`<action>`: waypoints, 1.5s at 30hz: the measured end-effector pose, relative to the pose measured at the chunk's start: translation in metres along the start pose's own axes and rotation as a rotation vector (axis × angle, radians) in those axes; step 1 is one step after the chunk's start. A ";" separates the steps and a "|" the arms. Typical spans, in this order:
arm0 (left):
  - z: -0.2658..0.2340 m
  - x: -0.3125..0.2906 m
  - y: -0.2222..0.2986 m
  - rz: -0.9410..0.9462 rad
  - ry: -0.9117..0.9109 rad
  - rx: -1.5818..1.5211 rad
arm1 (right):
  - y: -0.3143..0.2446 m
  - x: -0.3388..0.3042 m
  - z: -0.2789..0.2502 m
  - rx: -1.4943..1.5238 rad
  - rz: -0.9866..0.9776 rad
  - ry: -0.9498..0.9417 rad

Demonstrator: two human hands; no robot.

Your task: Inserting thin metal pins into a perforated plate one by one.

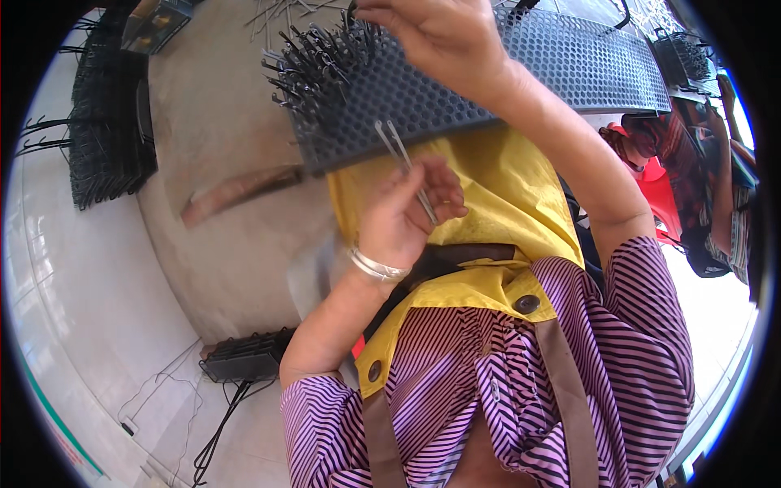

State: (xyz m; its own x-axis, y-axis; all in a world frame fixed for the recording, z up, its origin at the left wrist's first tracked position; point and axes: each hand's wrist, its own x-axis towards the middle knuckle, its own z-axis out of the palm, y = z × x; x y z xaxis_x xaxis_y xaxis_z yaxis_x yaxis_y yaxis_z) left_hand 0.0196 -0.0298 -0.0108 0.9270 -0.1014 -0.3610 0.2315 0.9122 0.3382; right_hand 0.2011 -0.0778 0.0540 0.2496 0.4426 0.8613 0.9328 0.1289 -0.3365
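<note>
My left hand (407, 203) is closed loosely around thin metal rods (400, 145) with small eyes at their upper ends, above the yellow apron (504, 179). My right hand (443, 41) reaches over a dark grey board full of round holes (455, 93). Its fingertips are pinched at the picture's top edge on something dark that I cannot make out. At the board's left end a dense cluster of black pieces with metal ends (321, 65) stands upright in the holes.
More loose metal rods (281, 12) lie at the far edge. A blurred brown, long thing (240, 193) is left of the board. Black hooked racks (110, 122) are stacked at left, below a box (156, 24). Another person (683, 163) is at right.
</note>
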 end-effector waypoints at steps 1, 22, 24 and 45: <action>0.000 0.000 0.000 -0.004 0.008 0.005 | -0.003 0.004 -0.001 0.101 0.016 -0.030; -0.003 0.002 0.003 -0.046 -0.034 0.008 | 0.006 0.003 0.017 -0.306 0.238 -0.288; -0.003 0.002 0.003 -0.043 -0.036 0.019 | 0.001 0.013 0.018 -0.302 0.261 -0.355; 0.011 -0.002 0.006 -0.019 -0.062 0.181 | -0.042 -0.047 -0.014 0.401 0.883 -0.512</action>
State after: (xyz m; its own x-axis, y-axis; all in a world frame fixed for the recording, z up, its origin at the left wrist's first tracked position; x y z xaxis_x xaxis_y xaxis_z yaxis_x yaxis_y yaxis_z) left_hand 0.0224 -0.0284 0.0013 0.9369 -0.1472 -0.3170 0.2935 0.8239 0.4848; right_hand 0.1539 -0.1169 0.0333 0.5639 0.8254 0.0274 0.3031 -0.1760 -0.9366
